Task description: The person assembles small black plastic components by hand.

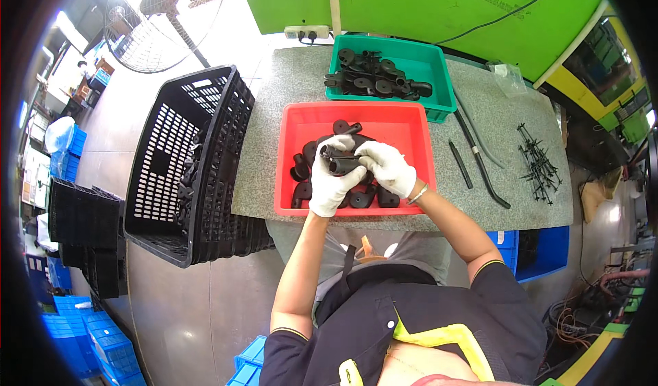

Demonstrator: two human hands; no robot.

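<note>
Both hands wear white gloves and are over a red plastic bin (286, 129). My left hand (329, 186) is closed around a black moulded plastic part (343, 166) with a hollow tubular end. My right hand (389, 169) is closed in a pinch against the right side of that part. A thin dark edge or rod shows by its fingertips; what they grip is too small to make out. Below the hands, several similar black parts (299, 168) with round and tubular ends lie loose in the bin.
Behind the red bin, a green bin (442, 88) holds more black parts. To the right on the speckled table (480, 204) lie a black rod (460, 164), a curved tube (480, 163) and a pile of thin black pieces (540, 166). A black slatted crate (161, 156) stands at left.
</note>
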